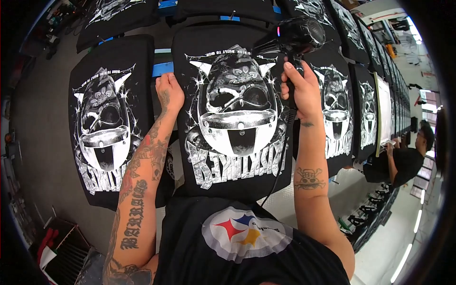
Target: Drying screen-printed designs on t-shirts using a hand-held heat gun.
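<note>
My right hand [301, 85] grips the handle of a black hair dryer [302, 34], its nozzle pointing left over the top of the print. Under it lies a black T-shirt [235, 107] with a white skull-and-helmet print, stretched over a flat platen. My left hand [170, 91], fingers curled, rests at this shirt's left edge, beside a blue bracket [162, 69]; whether it pinches the cloth is hidden. The dryer's black cord [279, 171] runs down over the shirt towards my body.
A second printed shirt [103, 121] lies on a platen at the left, another [335, 107] at the right. More shirts on platens run along the far side. At the right a co-worker [402, 160] stands by a printing screen frame [384, 110]. A dark rack [66, 249] stands at lower left.
</note>
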Demonstrator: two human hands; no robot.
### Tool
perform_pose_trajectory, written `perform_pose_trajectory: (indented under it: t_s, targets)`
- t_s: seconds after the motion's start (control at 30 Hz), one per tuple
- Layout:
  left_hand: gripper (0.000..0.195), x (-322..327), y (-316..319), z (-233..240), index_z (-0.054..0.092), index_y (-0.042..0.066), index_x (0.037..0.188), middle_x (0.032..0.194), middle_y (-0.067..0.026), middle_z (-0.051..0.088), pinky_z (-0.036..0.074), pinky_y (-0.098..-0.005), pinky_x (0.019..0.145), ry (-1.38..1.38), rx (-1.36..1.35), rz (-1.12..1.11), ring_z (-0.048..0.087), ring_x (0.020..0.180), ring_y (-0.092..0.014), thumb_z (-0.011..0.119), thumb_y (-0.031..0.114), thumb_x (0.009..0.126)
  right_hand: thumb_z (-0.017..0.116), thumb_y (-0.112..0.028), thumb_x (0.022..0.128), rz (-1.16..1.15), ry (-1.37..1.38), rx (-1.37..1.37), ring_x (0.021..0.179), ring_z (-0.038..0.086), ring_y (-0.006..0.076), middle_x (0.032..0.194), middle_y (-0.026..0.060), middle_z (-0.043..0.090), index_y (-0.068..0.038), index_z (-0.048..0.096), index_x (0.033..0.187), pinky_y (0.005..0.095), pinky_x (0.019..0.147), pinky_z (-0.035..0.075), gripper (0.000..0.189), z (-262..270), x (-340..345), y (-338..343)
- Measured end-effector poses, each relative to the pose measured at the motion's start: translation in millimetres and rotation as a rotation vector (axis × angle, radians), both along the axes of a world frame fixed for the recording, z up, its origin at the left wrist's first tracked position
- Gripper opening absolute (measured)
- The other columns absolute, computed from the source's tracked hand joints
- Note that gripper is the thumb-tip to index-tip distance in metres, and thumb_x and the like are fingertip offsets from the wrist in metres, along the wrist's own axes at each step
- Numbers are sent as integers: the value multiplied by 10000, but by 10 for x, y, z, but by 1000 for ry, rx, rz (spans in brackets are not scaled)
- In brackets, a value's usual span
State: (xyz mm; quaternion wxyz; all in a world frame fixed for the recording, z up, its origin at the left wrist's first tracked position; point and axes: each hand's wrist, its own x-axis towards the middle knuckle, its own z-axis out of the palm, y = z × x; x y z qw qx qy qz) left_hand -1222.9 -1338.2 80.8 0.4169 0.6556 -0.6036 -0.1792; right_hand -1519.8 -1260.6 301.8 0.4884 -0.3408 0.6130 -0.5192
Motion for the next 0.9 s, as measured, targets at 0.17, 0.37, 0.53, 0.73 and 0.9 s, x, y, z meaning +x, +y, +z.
perform_pose_trajectory:
  t_s: [0.17, 0.37, 0.53, 0.73, 0.9]
  targets:
    - [276, 2, 0, 22, 630, -1, 1030, 1004, -225, 589, 460, -482, 879, 1, 5, 7, 561, 990, -412, 482, 232, 1040, 666, -213, 987, 64, -44, 12, 547, 525, 81, 764, 12, 576, -42, 574, 1073, 236, 472, 418, 212, -39, 146, -49]
    - [304, 11, 12, 40, 626, -21, 1008, 993, -237, 588, 459, -469, 889, -7, -13, 17, 559, 988, -395, 492, 250, 1036, 686, -227, 967, 241, -134, -3, 550, 552, 85, 757, 13, 589, -35, 578, 999, 245, 480, 432, 223, -113, 560, -180]
    - [312, 6, 17, 58, 628, -23, 1003, 985, -237, 594, 459, -465, 894, -19, 31, 3, 550, 1006, -388, 488, 254, 1038, 647, -218, 1000, 217, -93, -27, 570, 539, 82, 789, 12, 589, -50, 597, 1096, 232, 493, 427, 200, -108, 433, -133]
    - [323, 3, 20, 62, 630, -23, 1007, 994, -228, 594, 462, -461, 907, 5, 57, 10, 557, 1003, -385, 493, 268, 1038, 664, -217, 986, 33, -107, -16, 557, 529, 87, 765, 14, 574, -42, 573, 1087, 237, 481, 424, 221, -84, -8, 23]
    - [330, 15, 7, 42, 635, -19, 1014, 1012, -227, 589, 465, -462, 902, 2, 79, 19, 563, 995, -390, 497, 279, 1038, 671, -216, 985, -68, -32, -4, 552, 522, 87, 774, 13, 571, -53, 574, 1054, 231, 475, 416, 202, -50, -230, 137]
